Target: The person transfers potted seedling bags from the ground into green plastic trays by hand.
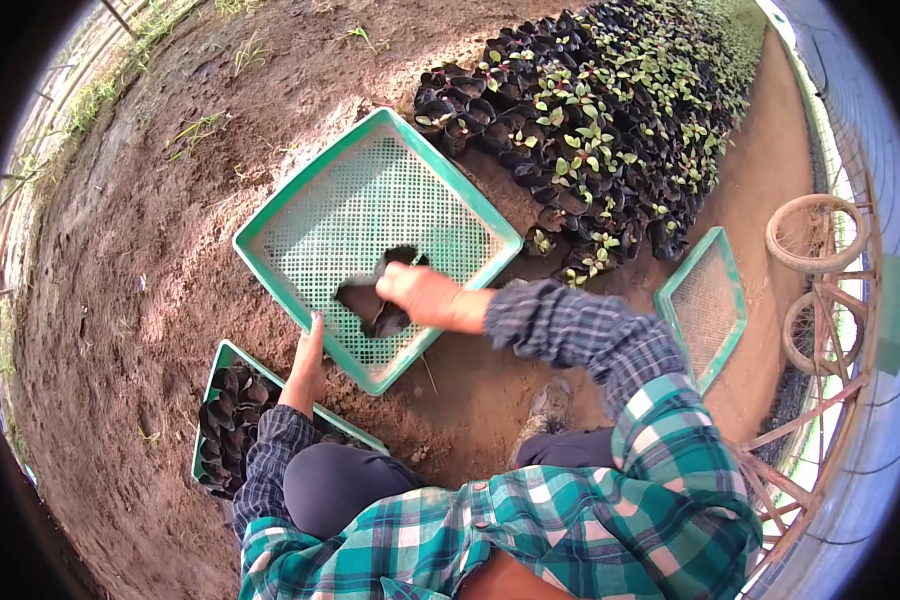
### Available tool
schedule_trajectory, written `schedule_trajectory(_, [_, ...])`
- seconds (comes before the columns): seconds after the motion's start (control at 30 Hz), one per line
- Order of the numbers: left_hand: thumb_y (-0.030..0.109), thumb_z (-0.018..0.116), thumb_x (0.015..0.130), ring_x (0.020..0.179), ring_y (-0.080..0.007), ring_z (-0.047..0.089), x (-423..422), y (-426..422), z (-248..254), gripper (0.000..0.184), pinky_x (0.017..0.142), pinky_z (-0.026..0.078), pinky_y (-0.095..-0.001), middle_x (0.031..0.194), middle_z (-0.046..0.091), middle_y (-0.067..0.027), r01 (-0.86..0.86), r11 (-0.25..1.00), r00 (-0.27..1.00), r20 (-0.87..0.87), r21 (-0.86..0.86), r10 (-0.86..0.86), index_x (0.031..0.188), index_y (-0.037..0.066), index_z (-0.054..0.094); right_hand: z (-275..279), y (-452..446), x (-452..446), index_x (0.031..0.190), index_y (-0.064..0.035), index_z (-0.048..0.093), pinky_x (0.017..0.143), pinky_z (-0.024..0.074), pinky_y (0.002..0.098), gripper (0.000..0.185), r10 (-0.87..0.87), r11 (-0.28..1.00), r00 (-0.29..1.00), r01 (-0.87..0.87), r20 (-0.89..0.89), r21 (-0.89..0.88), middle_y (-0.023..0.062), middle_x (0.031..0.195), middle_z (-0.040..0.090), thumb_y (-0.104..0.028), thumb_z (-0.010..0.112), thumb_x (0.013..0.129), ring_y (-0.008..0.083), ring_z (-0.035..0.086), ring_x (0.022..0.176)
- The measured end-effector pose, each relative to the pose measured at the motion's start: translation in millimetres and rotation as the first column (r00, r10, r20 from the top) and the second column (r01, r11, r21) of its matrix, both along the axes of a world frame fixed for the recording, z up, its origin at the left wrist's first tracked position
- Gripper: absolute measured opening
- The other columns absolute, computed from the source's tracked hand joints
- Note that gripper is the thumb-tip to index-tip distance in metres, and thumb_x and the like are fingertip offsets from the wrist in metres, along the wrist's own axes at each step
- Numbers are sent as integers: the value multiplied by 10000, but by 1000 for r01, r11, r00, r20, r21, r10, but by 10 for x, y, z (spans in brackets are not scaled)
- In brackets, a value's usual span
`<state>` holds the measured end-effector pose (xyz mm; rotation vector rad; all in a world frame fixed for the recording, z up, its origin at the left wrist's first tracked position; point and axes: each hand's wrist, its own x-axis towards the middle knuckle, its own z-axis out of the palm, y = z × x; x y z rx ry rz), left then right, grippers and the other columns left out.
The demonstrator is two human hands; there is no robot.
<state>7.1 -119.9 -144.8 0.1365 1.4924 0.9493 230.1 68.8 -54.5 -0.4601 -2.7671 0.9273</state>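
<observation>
A green plastic mesh tray [305, 197] is tilted toward me on the soil. My left hand [308, 372] is at its near left rim, thumb up along the edge, other fingers hidden below. Over the lower part of the tray, my right hand [422, 294] is closed on a dark seedling bag [375, 305], slightly smeared by motion. Dark pieces show on both sides of the fingers, and I cannot tell whether they are one bag or two. The rest of the tray's mesh floor is bare.
Several black bags fill a second green tray [222, 362] by my left knee. Rows of bagged seedlings [610, 130] stand at the upper right. Another mesh tray [710, 300] lies right, near a rusty wheeled cart [820, 400]. Bare soil [120, 270] spreads left.
</observation>
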Motion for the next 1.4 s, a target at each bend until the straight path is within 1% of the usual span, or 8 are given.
schedule_trajectory(0.13, [704, 336, 949, 922, -276, 591, -488, 84, 27, 781, 846, 530, -451, 1204, 583, -143, 96, 991, 993, -54, -91, -101, 1421, 89, 428, -477, -675, -251, 903, -52, 539, 690, 543, 417, 61, 175, 974, 984, -168, 37, -155, 147, 905, 535, -67, 537, 844, 330, 633, 805])
schedule_trajectory(0.27, [478, 375, 1033, 622, -305, 516, -1324, 99, -708, 507, 694, 512, -457, 790, 580, -65, -142, 983, 885, -459, -114, 75, 840, 28, 506, -413, -490, -171, 981, -54, 561, 716, 520, 445, 118, 192, 907, 976, -139, 98, -398, 146, 939, 541, -73, 569, 865, 363, 613, 857])
schedule_trajectory(0.3, [368, 522, 984, 652, -368, 542, -1472, 80, -893, 397, 720, 510, -457, 753, 565, -113, 194, 970, 502, -835, -144, -224, 853, -6, 491, -377, -278, -161, 1014, -59, 571, 726, 524, 439, 162, 157, 926, 987, -140, 20, -350, 144, 952, 549, -90, 590, 856, 359, 614, 874])
schedule_trajectory(0.4, [343, 828, 697, 1033, -441, 574, -1401, 211, -665, 745, 887, 498, -460, 1071, 573, -282, 508, 717, 183, -754, -477, -631, 1178, -82, 450, -518, 763, -121, 1090, -68, 597, 842, 515, 426, 248, -35, 996, 993, 26, -109, -80, 146, 1042, 581, -127, 640, 853, 344, 605, 979])
schedule_trajectory(0.6, [361, 903, 592, 1053, -431, 564, -1341, 299, -613, 854, 905, 496, -466, 1120, 532, -275, 485, 725, 230, -729, -489, -645, 1177, -49, 435, -374, 3211, 52, 1178, -159, 544, 846, 523, 460, 352, -601, 733, 799, 557, -14, 390, 167, 1099, 558, -115, 654, 846, 392, 609, 977])
schedule_trajectory(0.9, [298, 905, 601, 1022, -426, 579, -1323, 314, -614, 788, 894, 502, -471, 1115, 540, -273, 474, 733, 219, -741, -488, -635, 1160, -29, 457, -518, 3718, -318, 1186, -198, 611, 972, 491, 423, 415, -437, 879, 776, 262, 454, 399, 123, 1344, 495, 46, 560, 854, 338, 572, 1184])
schedule_trajectory(1.03, [268, 898, 612, 1005, -441, 574, -1313, 292, -579, 768, 881, 502, -487, 1098, 535, -279, 468, 755, 237, -757, -460, -609, 1158, -28, 445, -637, 3755, -370, 1180, -174, 603, 1010, 455, 424, 414, -539, 826, 726, 358, 427, 435, 122, 1402, 453, 65, 496, 859, 348, 523, 1241])
schedule_trajectory(1.4, [288, 905, 610, 1019, -444, 571, -1282, 367, -471, 778, 893, 498, -485, 1121, 521, -276, 441, 738, 290, -697, -510, -655, 1162, -14, 447, -970, 3786, -309, 906, -79, 615, 780, 492, 468, 137, -647, 680, 762, 555, 34, 479, 180, 934, 598, -8, 512, 849, 396, 609, 936])
